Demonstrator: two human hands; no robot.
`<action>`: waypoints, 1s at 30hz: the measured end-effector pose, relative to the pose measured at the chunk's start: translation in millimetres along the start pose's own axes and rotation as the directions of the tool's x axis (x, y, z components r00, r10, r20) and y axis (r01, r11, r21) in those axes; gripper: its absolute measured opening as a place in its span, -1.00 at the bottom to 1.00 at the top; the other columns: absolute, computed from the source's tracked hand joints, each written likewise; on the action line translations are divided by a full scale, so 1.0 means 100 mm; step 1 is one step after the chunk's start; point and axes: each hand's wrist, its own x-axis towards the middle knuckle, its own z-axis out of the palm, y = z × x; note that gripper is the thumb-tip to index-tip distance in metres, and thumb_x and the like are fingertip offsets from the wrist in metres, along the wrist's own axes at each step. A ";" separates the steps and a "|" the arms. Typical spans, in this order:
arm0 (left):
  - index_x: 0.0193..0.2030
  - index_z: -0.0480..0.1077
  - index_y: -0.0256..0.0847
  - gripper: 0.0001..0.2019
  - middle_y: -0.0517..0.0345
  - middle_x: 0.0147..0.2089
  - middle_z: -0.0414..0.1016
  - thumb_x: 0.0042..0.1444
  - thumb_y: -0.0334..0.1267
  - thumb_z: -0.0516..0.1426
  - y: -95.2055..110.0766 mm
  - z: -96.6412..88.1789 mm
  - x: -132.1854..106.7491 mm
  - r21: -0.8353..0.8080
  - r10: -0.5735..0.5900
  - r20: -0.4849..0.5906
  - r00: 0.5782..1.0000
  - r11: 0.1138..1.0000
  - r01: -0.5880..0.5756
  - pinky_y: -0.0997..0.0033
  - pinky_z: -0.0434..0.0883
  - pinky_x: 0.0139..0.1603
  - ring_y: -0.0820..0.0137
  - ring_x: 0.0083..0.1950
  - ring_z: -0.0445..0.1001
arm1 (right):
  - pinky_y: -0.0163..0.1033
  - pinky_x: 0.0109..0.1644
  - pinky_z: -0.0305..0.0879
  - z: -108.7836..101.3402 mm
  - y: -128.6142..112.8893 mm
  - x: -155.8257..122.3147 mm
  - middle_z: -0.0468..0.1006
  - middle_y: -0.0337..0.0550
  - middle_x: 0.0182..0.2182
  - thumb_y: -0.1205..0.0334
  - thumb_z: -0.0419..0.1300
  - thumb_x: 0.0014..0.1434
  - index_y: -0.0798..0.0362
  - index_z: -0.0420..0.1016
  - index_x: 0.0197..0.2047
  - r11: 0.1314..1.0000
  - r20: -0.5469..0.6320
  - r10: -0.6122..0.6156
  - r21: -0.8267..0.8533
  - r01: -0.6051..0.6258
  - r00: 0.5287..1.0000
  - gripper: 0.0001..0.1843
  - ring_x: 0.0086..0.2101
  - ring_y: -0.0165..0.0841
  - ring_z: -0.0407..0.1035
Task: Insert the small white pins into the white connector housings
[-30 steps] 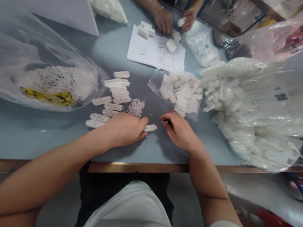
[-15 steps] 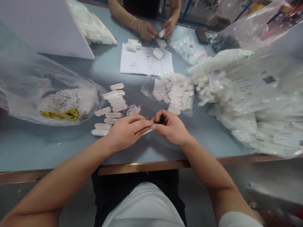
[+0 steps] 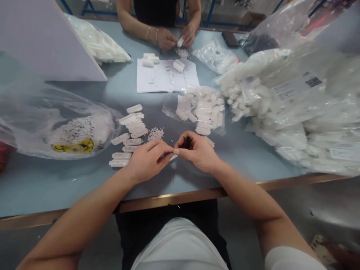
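Observation:
My left hand (image 3: 149, 159) is closed, its fingertips pinched around a white plastic strip-like piece (image 3: 173, 157), mostly hidden under the fingers. Meeting it tip to tip, my right hand (image 3: 198, 152) is closed too, and a slim dark object (image 3: 188, 141) shows inside its curled fingers; its kind is hard to make out. Just beyond my left hand lies a heap of tiny white parts (image 3: 156, 134). Several long white plastic pieces (image 3: 132, 141) with printed or slotted faces lie in rows to the left of that heap.
An open clear bag of white pieces (image 3: 209, 112) lies beyond my right hand. Large filled bags (image 3: 281, 101) crowd the right side. At left is a bag (image 3: 81, 129) with small parts. Across the table (image 3: 92, 187), a co-worker's hands (image 3: 177, 39) hold a white piece near a paper sheet (image 3: 143, 80).
The camera view has shifted slightly. My hands stay together at nearly the same spot, and less of the dark object shows in my right hand.

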 end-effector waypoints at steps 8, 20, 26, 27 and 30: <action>-0.26 0.47 -0.16 -0.89 0.15 -0.27 0.55 0.18 -0.34 0.10 0.01 -0.02 0.00 -0.024 -0.041 0.112 0.993 0.999 0.044 0.53 0.45 -0.21 0.49 -0.26 0.50 | -0.31 -0.34 0.24 0.01 0.00 -0.01 0.41 -0.33 -0.44 0.06 0.43 -0.09 0.02 0.33 -0.33 0.998 0.021 -0.004 -0.056 0.005 1.000 -0.61 -0.42 -0.46 0.27; -0.33 0.46 -0.16 -0.94 0.18 -0.30 0.55 0.15 -0.34 0.15 0.01 -0.04 0.01 -0.020 0.011 -0.043 0.999 1.000 -0.012 0.63 0.42 -0.32 0.56 -0.34 0.50 | -0.34 -0.36 0.23 0.01 -0.01 -0.02 0.48 -0.30 -0.47 0.06 0.34 0.05 0.05 0.49 -0.34 0.979 0.041 -0.066 -0.192 0.073 0.997 -0.76 -0.45 -0.48 0.29; -0.29 0.52 -0.14 -0.90 0.17 -0.30 0.61 0.18 -0.27 0.16 0.01 -0.01 -0.02 0.047 -0.018 -0.061 0.998 0.999 0.021 0.59 0.47 -0.29 0.53 -0.33 0.56 | -0.32 -0.34 0.23 0.05 0.01 -0.05 0.55 -0.26 -0.44 0.11 0.24 0.15 0.03 0.57 -0.31 0.879 -0.066 -0.186 -0.458 0.136 0.980 -0.83 -0.44 -0.45 0.34; -0.28 0.53 -0.13 -0.90 0.17 -0.29 0.62 0.18 -0.28 0.16 0.01 -0.01 -0.02 0.064 -0.012 -0.054 0.998 0.998 0.016 0.57 0.48 -0.28 0.51 -0.32 0.57 | -0.32 -0.35 0.23 0.05 0.02 -0.05 0.55 -0.26 -0.44 0.12 0.24 0.15 0.02 0.57 -0.31 0.868 -0.074 -0.200 -0.477 0.142 0.977 -0.84 -0.45 -0.45 0.33; -0.27 0.54 -0.13 -0.89 0.16 -0.28 0.63 0.18 -0.30 0.16 0.02 0.00 -0.03 0.127 0.031 -0.058 0.998 0.992 -0.023 0.55 0.47 -0.30 0.49 -0.33 0.57 | -0.32 -0.36 0.23 0.05 0.04 -0.06 0.54 -0.27 -0.46 0.15 0.23 0.14 0.01 0.57 -0.32 0.846 -0.084 -0.213 -0.514 0.141 0.973 -0.86 -0.48 -0.46 0.31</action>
